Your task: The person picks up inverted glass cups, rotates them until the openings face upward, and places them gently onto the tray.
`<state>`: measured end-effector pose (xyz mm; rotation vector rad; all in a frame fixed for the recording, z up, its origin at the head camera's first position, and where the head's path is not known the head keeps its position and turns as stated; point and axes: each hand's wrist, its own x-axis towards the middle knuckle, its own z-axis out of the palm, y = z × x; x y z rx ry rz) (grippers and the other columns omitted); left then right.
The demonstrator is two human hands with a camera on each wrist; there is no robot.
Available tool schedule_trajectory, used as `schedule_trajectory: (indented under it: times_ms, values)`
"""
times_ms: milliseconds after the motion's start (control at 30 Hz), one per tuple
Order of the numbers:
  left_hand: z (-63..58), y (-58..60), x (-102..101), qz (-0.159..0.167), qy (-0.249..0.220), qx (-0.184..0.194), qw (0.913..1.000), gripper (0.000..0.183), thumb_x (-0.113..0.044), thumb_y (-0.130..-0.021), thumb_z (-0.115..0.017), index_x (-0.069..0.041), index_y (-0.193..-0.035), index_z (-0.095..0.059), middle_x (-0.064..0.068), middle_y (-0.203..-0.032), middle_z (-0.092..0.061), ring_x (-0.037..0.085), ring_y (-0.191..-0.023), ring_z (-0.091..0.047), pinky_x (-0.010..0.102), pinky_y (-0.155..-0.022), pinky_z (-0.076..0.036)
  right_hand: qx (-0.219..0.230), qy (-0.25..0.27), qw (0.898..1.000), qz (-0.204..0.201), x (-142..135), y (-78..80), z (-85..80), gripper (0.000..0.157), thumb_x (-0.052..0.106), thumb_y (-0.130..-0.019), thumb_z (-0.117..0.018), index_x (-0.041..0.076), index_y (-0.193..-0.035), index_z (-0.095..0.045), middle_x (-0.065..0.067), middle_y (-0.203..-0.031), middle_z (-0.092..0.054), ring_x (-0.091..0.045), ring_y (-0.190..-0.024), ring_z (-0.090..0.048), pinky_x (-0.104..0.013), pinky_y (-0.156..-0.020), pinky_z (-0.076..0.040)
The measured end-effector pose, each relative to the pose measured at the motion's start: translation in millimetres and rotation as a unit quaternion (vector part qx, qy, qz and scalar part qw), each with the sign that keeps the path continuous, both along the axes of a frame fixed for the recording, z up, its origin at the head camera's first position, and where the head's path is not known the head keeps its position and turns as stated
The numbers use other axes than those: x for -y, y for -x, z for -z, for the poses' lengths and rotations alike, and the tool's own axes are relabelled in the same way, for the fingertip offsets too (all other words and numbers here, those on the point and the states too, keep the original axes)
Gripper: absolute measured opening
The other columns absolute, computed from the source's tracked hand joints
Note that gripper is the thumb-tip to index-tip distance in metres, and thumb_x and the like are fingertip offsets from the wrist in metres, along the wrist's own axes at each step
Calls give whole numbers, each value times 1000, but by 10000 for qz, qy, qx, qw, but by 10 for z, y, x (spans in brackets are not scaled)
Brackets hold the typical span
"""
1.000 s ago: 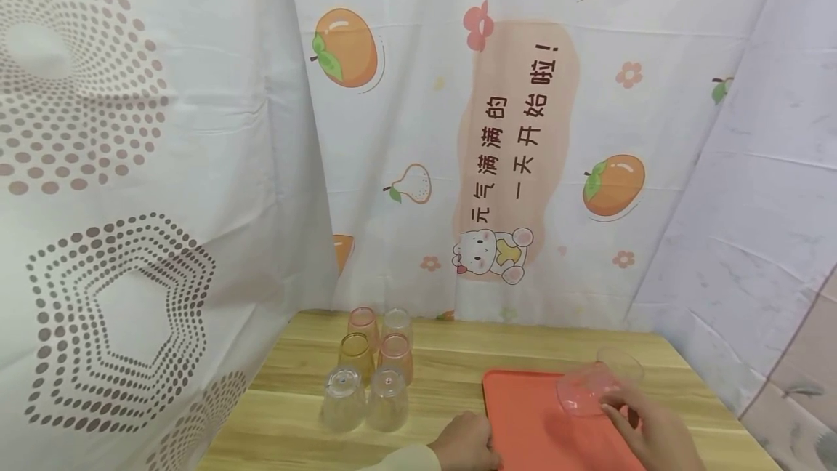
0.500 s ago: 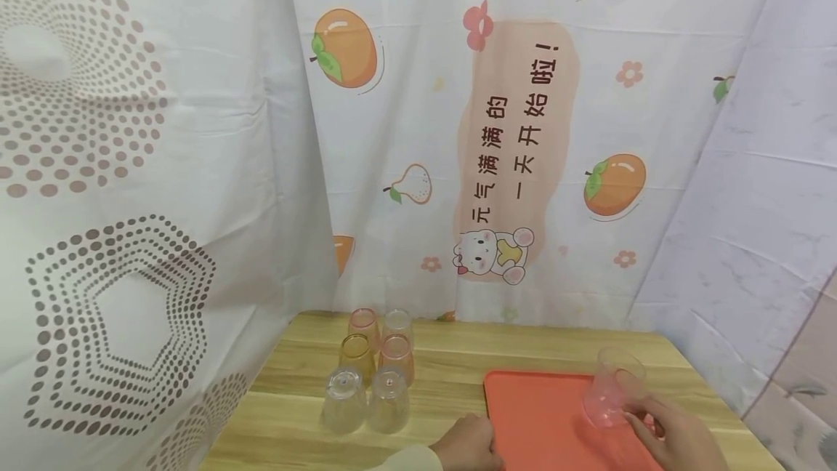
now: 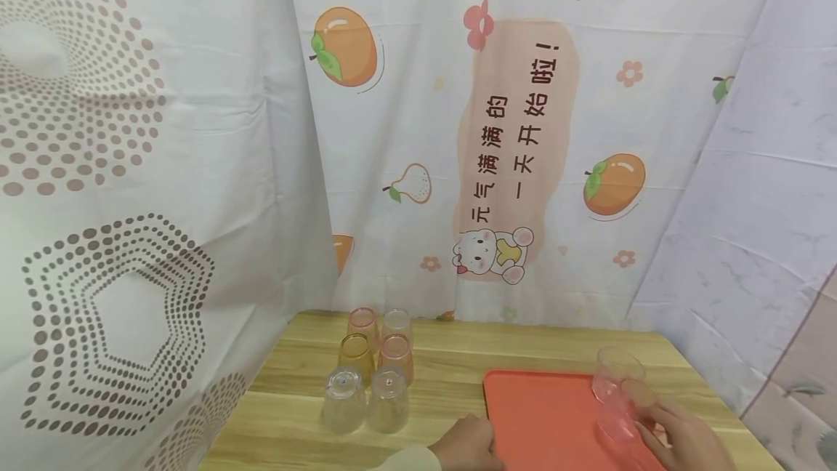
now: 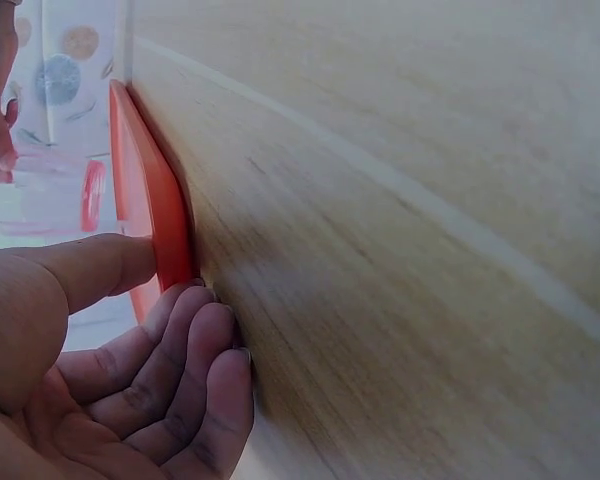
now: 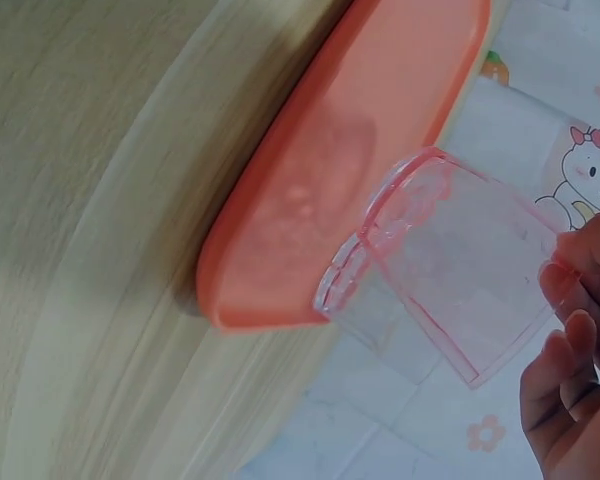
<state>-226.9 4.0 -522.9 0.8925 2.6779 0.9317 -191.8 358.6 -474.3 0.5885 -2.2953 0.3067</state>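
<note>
My right hand (image 3: 683,431) pinches a transparent pink cup (image 5: 470,265) by its rim, the thick base pointing down. This pink cup is above the right side of the red tray (image 3: 536,413), apart from the tray in the left wrist view. Just behind it, a clear cup (image 3: 620,365) stands upright at the tray's far right corner, partly overlapped by the pink one. My left hand (image 3: 466,445) grips the tray's left rim, thumb (image 4: 110,268) over the edge and fingers (image 4: 220,390) curled beside the table.
Several upside-down cups stand in two columns on the wooden table (image 3: 445,355) to the left: clear cups (image 3: 389,402) in front, an amber cup (image 3: 356,360) and pink cups (image 3: 396,360) behind. Printed curtains (image 3: 418,260) enclose the table's back and sides.
My right hand has moved the pink cup to the right and a little nearer to me. The left hand stays on the tray's rim, and the other cups have not moved.
</note>
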Motion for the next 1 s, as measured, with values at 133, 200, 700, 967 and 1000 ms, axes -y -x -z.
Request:
schedule_trajectory:
  times_ms: [133, 200, 700, 967, 1000]
  values:
    - [-6, -1, -5, -86, 152, -56, 9998, 39, -17, -72, -74, -14, -42, -48, -13, -35, -34, 1, -30, -25, 17, -29, -24, -106, -7, 9995, -285, -81, 37, 42, 34, 17, -55, -89, 19, -81, -67, 24, -76, -45, 4, -63, -44, -12, -51, -34]
    - [-18, -5, -6, -138, 164, 25, 9998, 38, -17, -73, -74, -14, -44, -50, -12, -36, -37, 1, -31, -26, 18, -30, -26, -186, 43, 9988, -457, -118, 59, 65, 29, 26, -63, -88, 17, -81, -67, 23, -77, -46, 4, -63, -43, -12, -51, -33]
    - [-29, -43, -26, -333, 89, 595, 9976, 51, -15, -76, -72, -15, -42, -35, -12, -37, -21, 4, -33, -17, 20, -31, -19, -502, -113, 9935, -1019, -316, 151, 200, 31, 37, -74, -81, 9, -79, -69, 15, -79, -53, 3, -64, -54, -12, -52, -38]
    - [-22, -38, -18, -233, 31, 653, 9976, 46, -11, -74, -71, -14, -42, -38, -11, -37, -26, 4, -33, -19, 20, -31, -20, -476, -62, 9951, -865, -338, 183, 231, 59, 62, -89, -44, 10, -77, -69, 18, -76, -51, 4, -61, -50, -14, -51, -36]
    - [-24, -38, -16, -221, 6, 692, 9974, 45, -10, -74, -70, -14, -42, -38, -11, -37, -26, 4, -33, -19, 20, -31, -20, -497, -88, 9954, -812, -340, 185, 231, 60, 63, -89, -42, 11, -77, -69, 18, -77, -52, 4, -61, -50, -15, -51, -37]
